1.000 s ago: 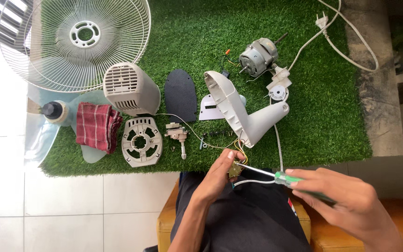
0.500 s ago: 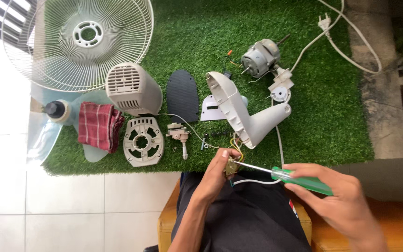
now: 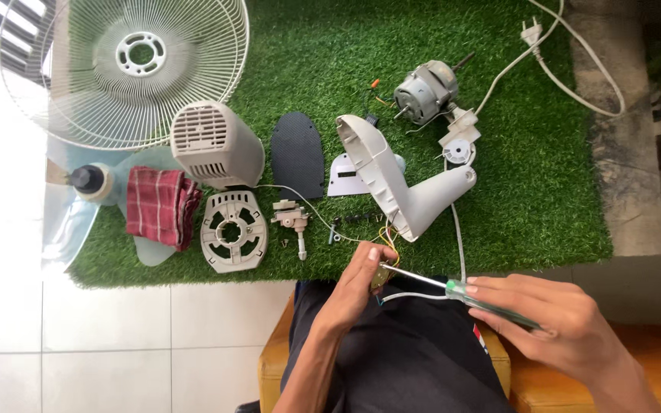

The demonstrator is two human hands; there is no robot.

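Note:
My left hand (image 3: 357, 287) pinches a small brass-coloured electrical part (image 3: 381, 276) over my lap, with coloured wires (image 3: 386, 236) running from it up to the white fan neck housing (image 3: 399, 180). My right hand (image 3: 548, 325) grips a green-handled screwdriver (image 3: 472, 294). Its metal shaft points left and its tip touches the small part held by my left hand.
On the green turf mat (image 3: 529, 199) lie a fan grille (image 3: 128, 65), a grey motor cover (image 3: 216, 145), a black oval plate (image 3: 297, 153), a round vented bracket (image 3: 231, 231), a red checked cloth (image 3: 161, 206), a motor (image 3: 422, 92), a white cord with plug (image 3: 575, 69), and a pale fan blade (image 3: 66, 222).
My right hand and the screwdriver have shifted slightly left and down, keeping the tip on the small part. My left hand holds steady.

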